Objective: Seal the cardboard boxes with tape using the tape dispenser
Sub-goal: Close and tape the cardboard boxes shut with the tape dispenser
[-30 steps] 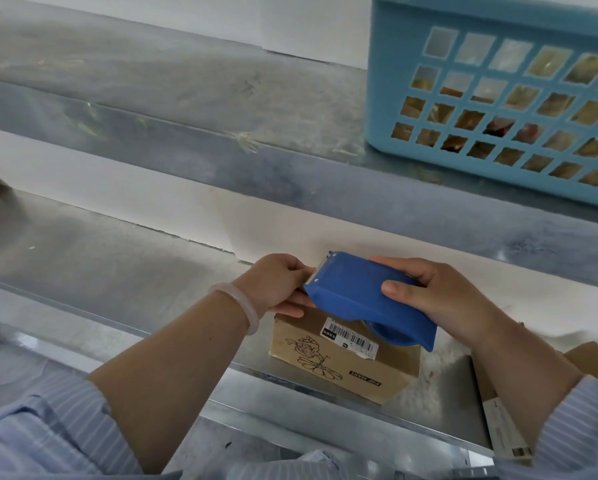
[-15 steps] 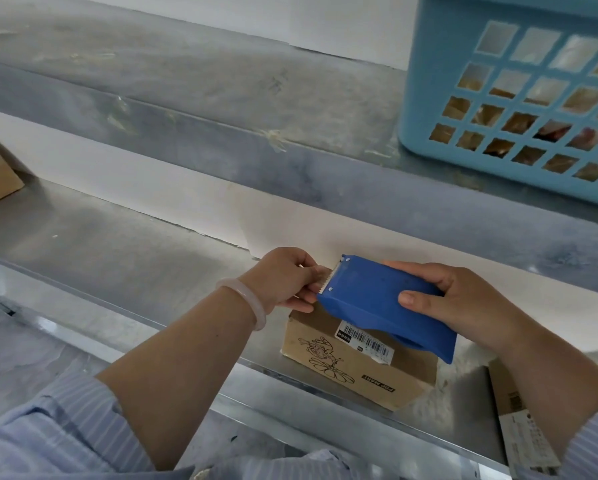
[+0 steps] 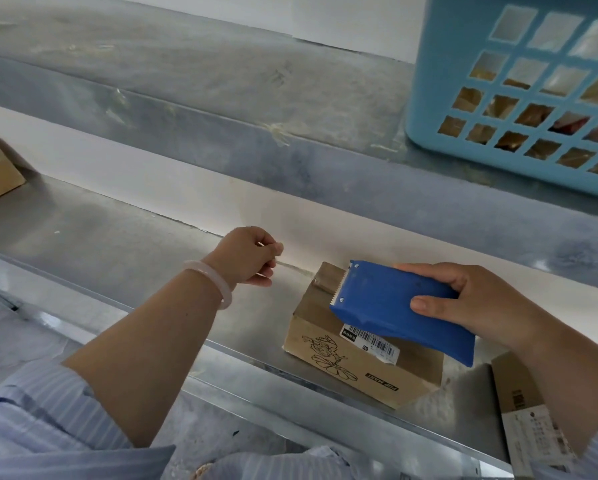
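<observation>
Left hand (image 3: 247, 256) has come off the tape dispenser (image 3: 394, 306) and pulled away to the left, well apart from it now. Its grip is curled together, but I can't tell if any clear tape is pinched in there. Right hand (image 3: 481, 306) grip is still clamped round the dispenser, which rests on the box (image 3: 325, 358) on the shelf (image 3: 100, 230), right under that grip. 1 more box (image 3: 512, 386) by the right wrist is cut off.

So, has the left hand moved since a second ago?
Yes. The left hand, apparently pinching tape, has pulled leftward away from the cardboard box; a gap now separates them.
</observation>
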Tool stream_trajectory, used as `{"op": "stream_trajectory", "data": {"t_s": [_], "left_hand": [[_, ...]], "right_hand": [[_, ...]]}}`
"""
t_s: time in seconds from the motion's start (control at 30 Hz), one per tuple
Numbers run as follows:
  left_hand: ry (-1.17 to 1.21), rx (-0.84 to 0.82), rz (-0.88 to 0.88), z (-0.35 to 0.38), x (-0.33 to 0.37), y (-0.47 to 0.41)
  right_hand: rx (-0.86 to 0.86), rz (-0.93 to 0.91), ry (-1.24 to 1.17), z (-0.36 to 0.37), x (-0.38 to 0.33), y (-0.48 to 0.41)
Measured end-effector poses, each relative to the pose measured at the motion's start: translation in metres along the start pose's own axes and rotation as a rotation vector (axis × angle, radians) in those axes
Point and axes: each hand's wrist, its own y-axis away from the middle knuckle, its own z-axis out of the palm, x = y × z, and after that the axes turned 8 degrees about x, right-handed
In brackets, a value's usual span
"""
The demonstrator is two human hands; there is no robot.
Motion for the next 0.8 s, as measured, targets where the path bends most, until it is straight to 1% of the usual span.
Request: {"op": "stream_trajectory", "data": {"t_s": [0.13, 0.23, 0.37, 0.5, 0.67, 0.8], "left_hand": [[0.015, -0.015, -0.037, -0.009, -0.012, -0.007], [0.018, 0.002, -0.066, -0.001, -0.019, -0.01], [0.019, -0.018, -0.15, 0.011, -0.041, -0.014], [-0.003, -0.018, -0.185, 0.028, -0.061, -0.015], [-0.044, -0.081, -0.227, 0.063, -0.069, -0.003], [-0.075, -0.049, -0.232, 0.075, -0.068, 0.002]], "right_hand": [[0.001, 0.023, 0.023, -0.007, 0.002, 0.003], [-0.001, 0.016, 0.046, -0.002, -0.002, 0.002], [0.001, 0.026, 0.065, 0.002, -0.004, -0.002], [0.002, 0.05, 0.088, 0.006, -0.003, -0.004], [-0.024, 0.085, 0.12, 0.006, -0.003, -0.006], [-0.023, 0.081, 0.137, 0.008, -0.003, -0.007]]}}
